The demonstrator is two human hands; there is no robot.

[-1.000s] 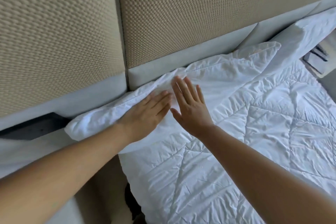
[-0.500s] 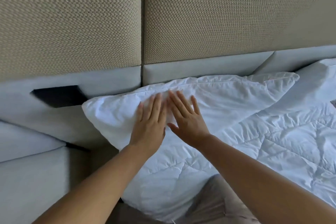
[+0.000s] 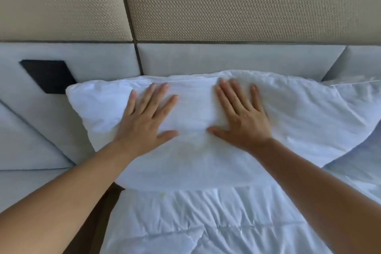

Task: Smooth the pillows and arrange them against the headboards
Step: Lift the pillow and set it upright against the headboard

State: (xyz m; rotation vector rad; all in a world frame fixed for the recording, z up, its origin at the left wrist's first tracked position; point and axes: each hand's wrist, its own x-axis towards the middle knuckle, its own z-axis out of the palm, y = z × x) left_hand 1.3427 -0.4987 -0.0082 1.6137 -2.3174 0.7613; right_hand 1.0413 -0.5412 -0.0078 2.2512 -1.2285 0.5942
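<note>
Hands, left (image 3: 145, 121) and right (image 3: 242, 118), press flat and open-fingered on 1 white pillow (image 3: 198, 150) at frame centre, gripping nothing. Pillow leans against the grey headboard (image 3: 237, 57); an uneven push could shove it off the bed's lower-left edge.

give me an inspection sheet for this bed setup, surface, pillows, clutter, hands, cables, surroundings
Surface: white quilted duvet, wrinkled, covering the bed.
Job's things: white pillow lying against the grey headboard; second pillow partly in view at right, beside it.
Clutter: nothing seen.
Hands: left hand and right hand flat, fingers spread, pressing on the pillow, apart from each other.
Cables: nothing seen.
Surroundings: beige woven wall panels above the headboard; dark diamond-shaped recess at left.
</note>
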